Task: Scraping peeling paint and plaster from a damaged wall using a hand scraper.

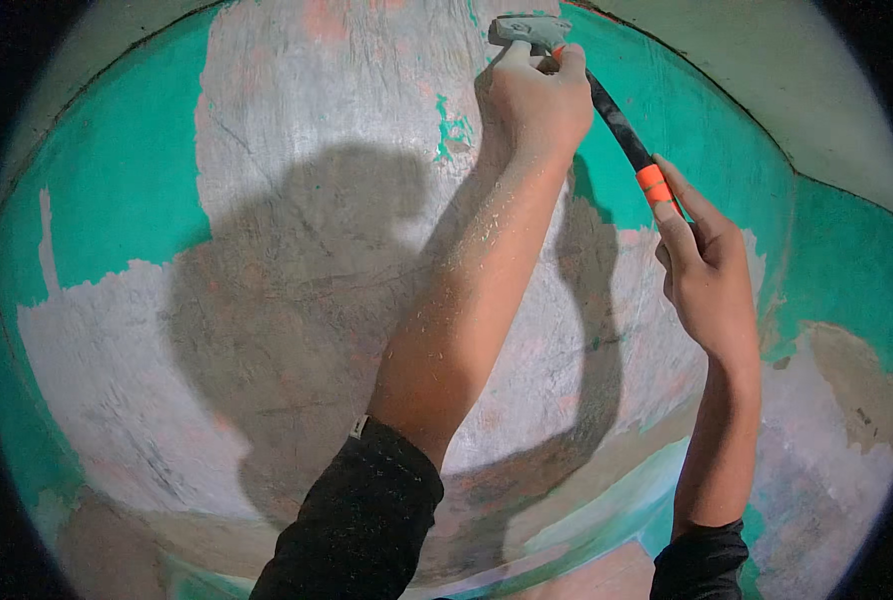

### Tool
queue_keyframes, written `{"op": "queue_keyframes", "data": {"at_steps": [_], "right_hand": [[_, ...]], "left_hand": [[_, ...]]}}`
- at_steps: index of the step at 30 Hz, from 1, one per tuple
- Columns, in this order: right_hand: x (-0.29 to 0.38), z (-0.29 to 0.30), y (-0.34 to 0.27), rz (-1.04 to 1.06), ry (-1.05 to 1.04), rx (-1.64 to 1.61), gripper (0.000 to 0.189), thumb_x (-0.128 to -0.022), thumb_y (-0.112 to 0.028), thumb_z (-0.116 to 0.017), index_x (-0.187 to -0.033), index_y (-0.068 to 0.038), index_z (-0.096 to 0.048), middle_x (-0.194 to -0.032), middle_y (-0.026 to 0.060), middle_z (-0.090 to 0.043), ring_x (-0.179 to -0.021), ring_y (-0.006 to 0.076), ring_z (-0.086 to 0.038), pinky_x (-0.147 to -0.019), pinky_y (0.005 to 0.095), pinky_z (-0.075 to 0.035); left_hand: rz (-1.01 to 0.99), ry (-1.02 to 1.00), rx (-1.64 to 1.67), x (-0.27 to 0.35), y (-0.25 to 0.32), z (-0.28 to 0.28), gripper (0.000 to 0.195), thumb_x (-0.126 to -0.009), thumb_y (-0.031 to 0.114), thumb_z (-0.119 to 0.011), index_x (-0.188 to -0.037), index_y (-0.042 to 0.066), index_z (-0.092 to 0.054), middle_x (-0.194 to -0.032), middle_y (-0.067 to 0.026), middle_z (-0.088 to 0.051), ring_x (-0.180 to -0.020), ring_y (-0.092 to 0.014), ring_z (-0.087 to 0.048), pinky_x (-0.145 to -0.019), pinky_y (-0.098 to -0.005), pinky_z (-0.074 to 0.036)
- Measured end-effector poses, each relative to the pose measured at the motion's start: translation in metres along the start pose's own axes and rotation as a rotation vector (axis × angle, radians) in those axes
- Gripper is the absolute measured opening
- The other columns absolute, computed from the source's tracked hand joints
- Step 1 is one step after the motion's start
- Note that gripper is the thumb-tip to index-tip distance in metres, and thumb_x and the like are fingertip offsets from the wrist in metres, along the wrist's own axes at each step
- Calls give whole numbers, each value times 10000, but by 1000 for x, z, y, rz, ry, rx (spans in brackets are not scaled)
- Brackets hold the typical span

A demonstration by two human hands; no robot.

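Observation:
A long-handled paint scraper is held up against the wall with both hands. Its dusty grey head point(533, 30) lies at the top of the stripped strip, beside green paint. My left hand point(540, 97) grips the tool just below the head, thumb and fingers around its neck. Farther down, my right hand point(709, 270) closes on the orange-banded lower end of the black handle point(619, 120). The handle slants down to the right. Pale paint flakes and dust cling to my left forearm. Part of the wall behind my arms is hidden.
Bare greyish plaster point(304, 97) shows faint pink patches and a few green remnants. Green paint point(131, 165) covers the wall to either side. A pale ceiling point(814, 90) meets the wall above; a corner stands at right. My shadow falls across the middle.

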State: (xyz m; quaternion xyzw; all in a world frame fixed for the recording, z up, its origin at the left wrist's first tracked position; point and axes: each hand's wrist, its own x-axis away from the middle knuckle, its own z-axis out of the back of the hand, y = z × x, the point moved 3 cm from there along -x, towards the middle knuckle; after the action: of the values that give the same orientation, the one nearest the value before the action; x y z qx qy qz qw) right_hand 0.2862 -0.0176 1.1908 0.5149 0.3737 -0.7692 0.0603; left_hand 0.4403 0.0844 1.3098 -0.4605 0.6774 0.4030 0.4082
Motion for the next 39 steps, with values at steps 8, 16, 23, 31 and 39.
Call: {"op": "queue_keyframes", "data": {"at_steps": [8,16,23,31,39], "right_hand": [[-2,-8,5,91,38,-23,424,-1036,-211,-567,-1421,-35,-583,-728,-31,-461,-665,76,-387,-582,277,-343],[-4,3,3,-52,-39,-68,445,-1039,-232,-561,-1441,-43,-564,-707,-42,-442,-645,68,-373,-574,261,-317],[-3,5,-1,31,-31,-47,437,-1048,-213,-552,-1456,-55,-549,-687,-65,-398,-596,46,-325,-527,245,-283],[2,-14,10,111,30,-71,426,-1033,-183,-564,-1431,-32,-568,-772,-26,-490,-684,76,-382,-598,260,-337],[-2,-14,14,85,-5,-56,451,-1064,-203,-535,-1497,-79,-509,-664,-93,-355,-549,21,-298,-472,232,-240]], "left_hand": [[12,-14,52,-1,-5,5,310,-879,229,-745,-803,-46,-621,-783,-124,-695,-701,-194,-626,-661,-363,-479],[-22,55,-109,3,12,3,350,-882,288,-735,-785,-30,-628,-678,-145,-673,-678,-250,-656,-665,-407,-485],[3,34,-110,1,-1,8,349,-887,276,-734,-784,-38,-623,-703,-143,-686,-676,-231,-647,-658,-404,-482],[-84,22,-172,5,-4,14,346,-895,258,-733,-769,-41,-613,-716,-143,-690,-663,-224,-636,-651,-396,-479],[-76,24,-157,3,-1,15,345,-886,249,-747,-745,-34,-607,-692,-141,-682,-652,-215,-636,-643,-392,-479]]}}
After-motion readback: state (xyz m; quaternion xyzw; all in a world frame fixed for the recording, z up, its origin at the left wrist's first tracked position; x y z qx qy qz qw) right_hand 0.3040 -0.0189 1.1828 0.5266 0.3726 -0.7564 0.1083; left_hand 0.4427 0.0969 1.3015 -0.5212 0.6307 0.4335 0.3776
